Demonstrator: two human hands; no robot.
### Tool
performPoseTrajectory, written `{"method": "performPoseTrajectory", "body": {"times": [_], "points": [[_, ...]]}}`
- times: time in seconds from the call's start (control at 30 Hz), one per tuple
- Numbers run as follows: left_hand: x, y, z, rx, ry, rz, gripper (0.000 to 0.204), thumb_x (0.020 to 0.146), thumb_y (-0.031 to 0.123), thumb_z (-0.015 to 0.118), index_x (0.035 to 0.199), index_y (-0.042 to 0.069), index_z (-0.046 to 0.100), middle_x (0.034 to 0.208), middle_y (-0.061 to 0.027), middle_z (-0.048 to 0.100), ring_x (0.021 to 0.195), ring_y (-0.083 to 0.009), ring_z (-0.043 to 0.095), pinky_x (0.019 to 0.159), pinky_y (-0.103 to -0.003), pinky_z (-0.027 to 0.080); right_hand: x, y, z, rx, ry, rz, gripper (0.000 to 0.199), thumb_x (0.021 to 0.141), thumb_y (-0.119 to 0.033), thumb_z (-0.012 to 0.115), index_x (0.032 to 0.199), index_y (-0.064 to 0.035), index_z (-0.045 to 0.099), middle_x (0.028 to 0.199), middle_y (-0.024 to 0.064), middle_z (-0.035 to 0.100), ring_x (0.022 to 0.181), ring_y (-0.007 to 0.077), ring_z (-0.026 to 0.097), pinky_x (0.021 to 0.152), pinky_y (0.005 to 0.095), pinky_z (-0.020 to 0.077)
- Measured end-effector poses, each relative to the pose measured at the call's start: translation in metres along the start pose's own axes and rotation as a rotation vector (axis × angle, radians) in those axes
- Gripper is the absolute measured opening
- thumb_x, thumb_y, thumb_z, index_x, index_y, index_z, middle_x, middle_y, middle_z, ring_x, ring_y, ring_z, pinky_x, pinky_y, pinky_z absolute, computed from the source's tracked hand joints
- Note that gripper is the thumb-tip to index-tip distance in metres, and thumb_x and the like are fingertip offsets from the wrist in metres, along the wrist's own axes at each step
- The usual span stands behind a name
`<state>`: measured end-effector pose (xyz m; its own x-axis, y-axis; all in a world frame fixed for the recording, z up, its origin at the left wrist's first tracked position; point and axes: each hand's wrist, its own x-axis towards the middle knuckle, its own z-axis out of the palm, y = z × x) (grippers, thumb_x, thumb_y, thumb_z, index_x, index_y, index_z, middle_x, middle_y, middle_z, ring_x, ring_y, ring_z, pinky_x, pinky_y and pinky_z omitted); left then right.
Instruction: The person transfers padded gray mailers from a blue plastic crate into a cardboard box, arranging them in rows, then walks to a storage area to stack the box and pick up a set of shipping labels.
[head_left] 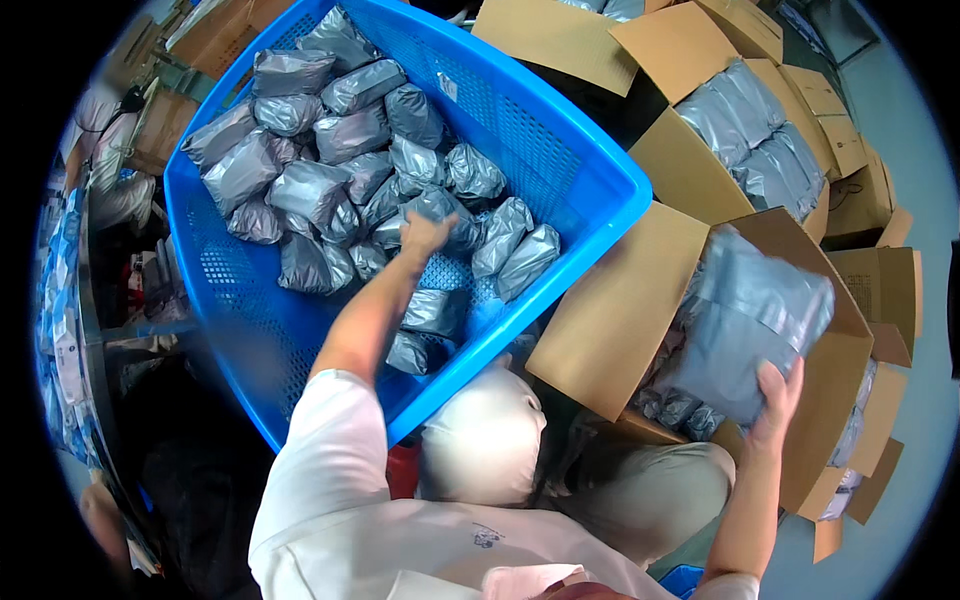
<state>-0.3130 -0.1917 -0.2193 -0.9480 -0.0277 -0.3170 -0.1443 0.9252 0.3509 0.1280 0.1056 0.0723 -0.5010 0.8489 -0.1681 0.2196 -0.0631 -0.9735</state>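
In the head view, reaching with the left hand (428, 235) into a blue tub (618, 192), down among small grey packets (308, 190); cannot tell from the blurred fingers whether gripping one or merely touching. With the right hand (776, 405), holding a large pack (750, 325) in the fingers, tilted above an open carton (620, 312) beside the tub.

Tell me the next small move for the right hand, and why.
I would probably lower the right hand to set its grey package into the open cardboard box: it holds the package over the opening, and grey parcels lie inside.
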Motion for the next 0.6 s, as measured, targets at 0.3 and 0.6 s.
{"method": "performPoseTrajectory", "body": {"times": [0.3,0.6], "points": [[0.088,-0.025,0.082,0.229,-0.337,-0.059,0.114,0.077,0.089,0.041,0.133,-0.009,0.054,0.140,-0.0284,0.051,0.139,-0.0334,0.043,0.114,-0.038,0.030,-0.022,0.066,-0.089,-0.007,0.510,0.131,0.059,0.087,-0.022,0.067,0.134,0.0040,0.044,0.120,0.0124,0.057,0.110,0.0202,0.055,0.098,0.0339,0.0434],[0.012,-0.010,-0.019,-1.119,-0.863,-0.150,0.035,0.094,0.030,0.062,0.116,0.003,0.063,0.107,-0.0104,0.070,0.097,-0.0228,0.067,0.087,-0.035,0.053,0.005,0.046,-0.063,-0.242,0.358,0.080,0.069,0.076,-0.017,0.079,0.134,0.0034,0.048,0.115,0.0132,0.064,0.102,0.0202,0.062,0.090,0.0340,0.0502]]}}
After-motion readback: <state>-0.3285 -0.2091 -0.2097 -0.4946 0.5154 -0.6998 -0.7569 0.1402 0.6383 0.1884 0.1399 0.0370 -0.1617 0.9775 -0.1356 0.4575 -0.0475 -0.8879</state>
